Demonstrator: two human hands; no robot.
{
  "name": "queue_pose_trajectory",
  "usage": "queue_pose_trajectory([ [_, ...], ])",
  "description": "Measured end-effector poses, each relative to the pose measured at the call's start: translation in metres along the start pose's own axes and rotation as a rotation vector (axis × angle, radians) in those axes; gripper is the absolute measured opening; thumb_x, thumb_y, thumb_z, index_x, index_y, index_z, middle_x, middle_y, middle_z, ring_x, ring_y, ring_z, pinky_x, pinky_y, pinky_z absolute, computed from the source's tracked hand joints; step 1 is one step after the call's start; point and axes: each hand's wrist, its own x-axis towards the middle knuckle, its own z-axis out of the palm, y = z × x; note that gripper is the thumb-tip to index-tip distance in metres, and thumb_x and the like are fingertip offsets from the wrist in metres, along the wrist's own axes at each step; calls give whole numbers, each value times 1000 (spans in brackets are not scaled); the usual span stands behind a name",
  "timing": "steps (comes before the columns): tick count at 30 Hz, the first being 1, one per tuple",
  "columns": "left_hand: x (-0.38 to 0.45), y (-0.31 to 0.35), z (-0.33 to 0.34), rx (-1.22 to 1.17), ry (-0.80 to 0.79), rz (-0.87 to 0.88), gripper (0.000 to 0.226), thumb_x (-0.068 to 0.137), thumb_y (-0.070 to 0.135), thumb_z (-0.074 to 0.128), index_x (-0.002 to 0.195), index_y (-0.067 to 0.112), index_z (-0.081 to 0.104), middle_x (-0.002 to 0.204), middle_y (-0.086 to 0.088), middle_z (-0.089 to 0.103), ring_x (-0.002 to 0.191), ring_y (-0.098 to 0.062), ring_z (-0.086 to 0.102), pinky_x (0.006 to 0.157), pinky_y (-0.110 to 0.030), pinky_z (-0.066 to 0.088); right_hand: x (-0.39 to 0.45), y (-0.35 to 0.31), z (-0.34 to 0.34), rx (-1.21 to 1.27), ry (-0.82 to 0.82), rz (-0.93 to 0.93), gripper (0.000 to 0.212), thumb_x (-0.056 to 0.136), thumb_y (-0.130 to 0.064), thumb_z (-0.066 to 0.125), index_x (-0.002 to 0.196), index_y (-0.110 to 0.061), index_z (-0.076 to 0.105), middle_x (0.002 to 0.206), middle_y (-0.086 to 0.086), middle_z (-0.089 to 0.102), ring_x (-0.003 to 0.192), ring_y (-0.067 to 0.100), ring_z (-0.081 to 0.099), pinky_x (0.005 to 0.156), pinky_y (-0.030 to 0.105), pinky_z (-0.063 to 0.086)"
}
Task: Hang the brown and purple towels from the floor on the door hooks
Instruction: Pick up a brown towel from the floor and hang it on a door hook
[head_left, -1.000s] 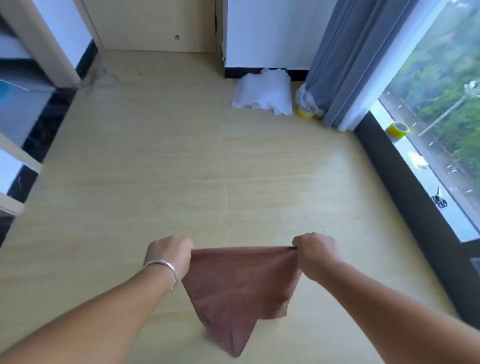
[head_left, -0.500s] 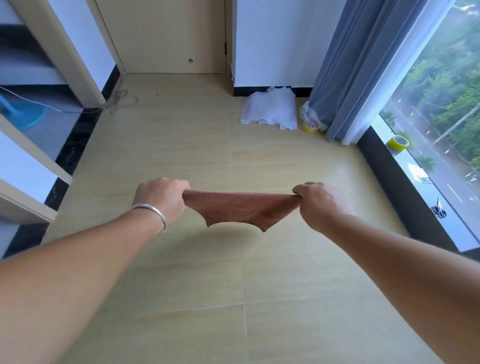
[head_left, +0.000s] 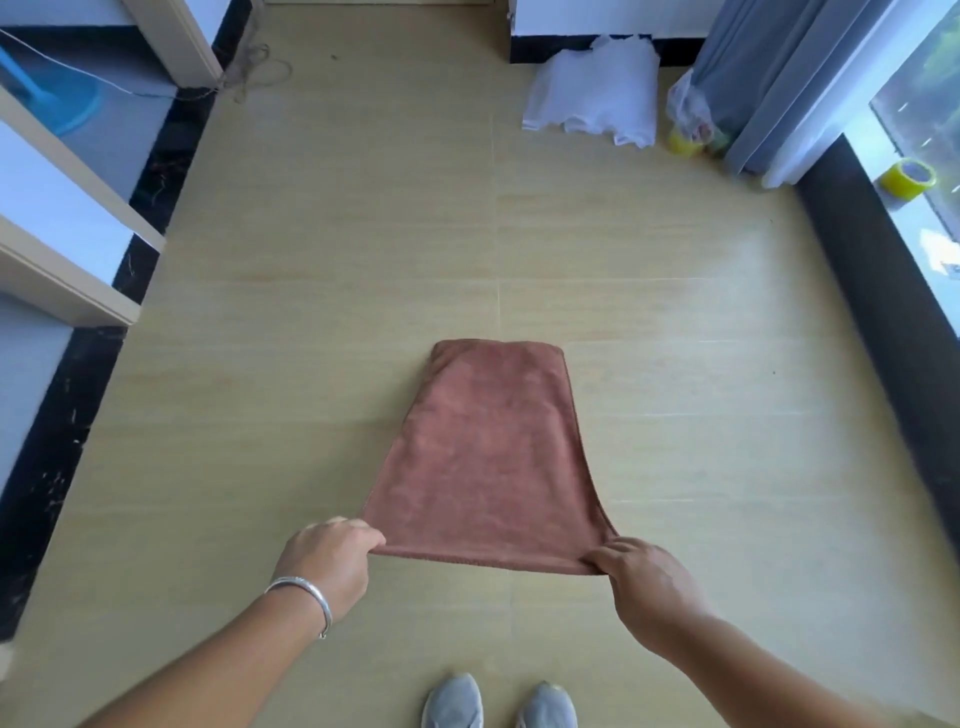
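Observation:
The brown towel is spread out flat in front of me, its far end pointing away over the tan floor. My left hand, with a silver bracelet on the wrist, pinches the near left corner. My right hand pinches the near right corner. The near edge is stretched taut between both hands. No purple towel and no door hooks are in view.
A white cloth lies on the floor by the far wall. Grey curtain and a plastic bag with a yellow tape roll sit at the far right. Another tape roll rests on the window sill. White shelves stand left. My grey shoes show below.
The towel, held bunched and hanging between my hands, has swung forward and now lies spread out flat. My head has tilted down; both hands keep their corners.

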Motion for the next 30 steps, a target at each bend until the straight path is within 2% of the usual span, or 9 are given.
queue_pose_trajectory([
  [5,-12,-2,81,-46,-141,1,60,79,8,40,124,42,58,126,20,57,119,-6,51,94,-23,42,-27,7,72,12,-164,25,46,81,-8,38,114,-31,60,113,-12,64,117,11,50,91,22,37],
  [8,-12,0,121,-109,-187,-37,61,79,6,37,123,44,58,125,21,56,118,-5,51,94,-21,40,-30,15,103,7,-215,87,44,83,-8,38,114,-32,59,110,-13,63,113,11,51,83,22,35],
  [11,-3,2,151,-194,-238,-100,62,80,3,35,115,49,59,118,18,58,110,-8,56,86,-21,42,-23,21,127,3,-255,156,43,85,-8,36,113,-34,57,91,-12,57,102,14,54,70,25,29],
  [13,9,0,167,-256,-222,-166,49,87,8,38,101,50,60,104,16,63,95,-11,61,75,-23,45,-9,30,138,24,-253,192,37,88,-11,38,109,-33,59,90,-11,61,96,15,56,67,27,30],
  [15,28,-2,177,-391,-159,-264,31,92,16,46,92,44,59,94,14,67,85,-14,63,72,-26,48,14,40,144,66,-225,226,28,92,-19,39,104,-32,61,95,-9,66,92,17,60,66,30,38],
  [18,71,-8,183,-555,-54,-317,15,91,15,58,95,29,62,98,7,72,90,-20,65,78,-30,49,66,53,147,125,-158,298,20,95,-27,43,98,-29,63,89,-6,70,87,21,63,61,28,39],
  [23,177,-26,179,-598,73,-322,16,88,15,63,82,29,61,90,-3,72,82,-24,63,73,-30,47,180,80,143,127,-45,343,17,91,-29,51,97,-26,67,92,3,70,85,28,62,62,27,38],
  [27,292,-35,188,-641,228,-317,17,90,11,57,102,18,67,106,-6,71,87,-23,61,75,-25,40,286,106,158,215,143,362,22,89,-23,55,108,-24,66,102,4,69,94,28,62,69,29,44],
  [30,343,-26,213,-746,375,-314,30,91,12,52,118,19,62,118,-3,67,104,-25,62,89,-29,46,326,117,197,378,339,435,31,88,-17,50,117,-23,60,113,2,63,102,26,59,80,31,45],
])
